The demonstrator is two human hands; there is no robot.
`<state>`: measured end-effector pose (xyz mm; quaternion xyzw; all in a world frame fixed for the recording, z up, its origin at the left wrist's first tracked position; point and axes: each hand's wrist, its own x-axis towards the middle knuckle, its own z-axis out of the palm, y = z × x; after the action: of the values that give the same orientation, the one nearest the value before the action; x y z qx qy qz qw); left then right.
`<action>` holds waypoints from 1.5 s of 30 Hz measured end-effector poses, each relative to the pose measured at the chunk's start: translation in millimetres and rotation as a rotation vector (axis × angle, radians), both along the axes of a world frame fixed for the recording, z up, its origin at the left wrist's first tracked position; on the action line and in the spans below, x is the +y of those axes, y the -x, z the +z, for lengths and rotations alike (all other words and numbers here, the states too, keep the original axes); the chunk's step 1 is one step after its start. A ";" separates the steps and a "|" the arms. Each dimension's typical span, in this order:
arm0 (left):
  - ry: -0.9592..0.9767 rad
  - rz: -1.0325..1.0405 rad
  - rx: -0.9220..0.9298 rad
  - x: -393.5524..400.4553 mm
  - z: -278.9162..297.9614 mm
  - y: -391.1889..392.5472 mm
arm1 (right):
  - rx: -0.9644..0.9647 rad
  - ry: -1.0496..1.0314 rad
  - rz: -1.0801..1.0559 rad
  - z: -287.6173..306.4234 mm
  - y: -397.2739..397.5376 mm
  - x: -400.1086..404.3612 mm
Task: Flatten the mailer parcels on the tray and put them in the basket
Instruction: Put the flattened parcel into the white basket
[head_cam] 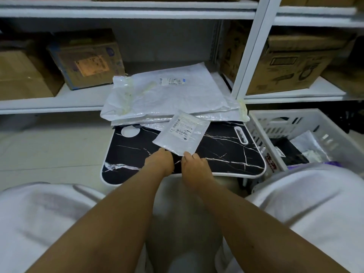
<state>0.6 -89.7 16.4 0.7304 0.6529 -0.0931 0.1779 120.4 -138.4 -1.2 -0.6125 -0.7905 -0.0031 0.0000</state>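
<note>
1. Parcels on the tray (226, 154): one small white mailer (182, 133) with a barcode label lies tilted near the middle of the black marble-patterned surface, and a pile of large white mailers (167, 95) sits at the far edge, reaching onto the shelf (59, 99) behind. How many large ones are in the pile cannot be told; at least two layers show.
2. One white slatted basket (262, 131) stands just right of the tray, with dark and pale bags already inside.
3. Three cardboard boxes (86, 58) are clear on the shelving: two to the left, one to the right.
4. Two bare forearms reach forward side by side from the lap.
5. Left hand (160, 161) is at the small mailer's near-left edge, fingers curled downward and touching the edge; whether they pinch it cannot be told.
6. Right hand (194, 164) is at the mailer's near corner, thumb lying on top of it, the other fingers bent beside it on the tray.
</note>
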 end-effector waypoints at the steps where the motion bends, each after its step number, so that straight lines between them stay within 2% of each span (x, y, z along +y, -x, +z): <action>1: 0.002 0.000 0.003 -1.9 -1.2 0.8 | -0.004 0.017 -0.011 -1.6 -1.6 -2.3; 7: 0.027 -0.024 0.009 -9.9 -9.5 2.5 | -0.068 0.188 -0.042 -7.3 -0.6 -17.1; 13: 0.045 -0.055 0.014 -9.6 -15.7 3.1 | -0.056 0.156 -0.001 -19.0 12.4 -15.8; 18: -0.002 0.010 -0.006 -5.8 -23.7 12.7 | -0.155 0.176 0.004 -20.5 6.0 -1.1; 19: -0.030 0.031 -0.007 -4.5 -26.8 15.2 | -0.142 0.144 -0.019 -22.0 3.4 1.4; 21: -0.095 0.035 0.013 -2.4 -34.5 19.6 | -0.030 -0.059 -0.103 -25.1 -0.3 4.2; 23: -0.128 -0.035 0.065 1.9 -44.1 22.4 | 0.064 -0.141 -0.161 -35.8 -1.1 10.4; 27: -0.178 -0.201 0.147 5.4 -59.1 20.2 | 0.086 -0.085 -0.066 -60.8 2.2 19.2; 33: -0.163 -0.271 0.163 6.8 -78.3 18.5 | 0.032 0.105 0.002 -81.7 3.6 25.8; 41: -0.092 -0.240 0.082 4.5 -82.6 19.1 | 0.062 0.069 0.006 -86.7 1.4 24.7; 45: -0.147 -0.223 0.024 11.4 -78.7 17.2 | 0.185 0.023 0.007 -87.3 1.7 33.8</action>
<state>-16.7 -78.3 -62.3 0.8082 0.5749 -0.0729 0.1049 118.7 -104.6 -88.4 -0.6072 -0.7894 0.0624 0.0662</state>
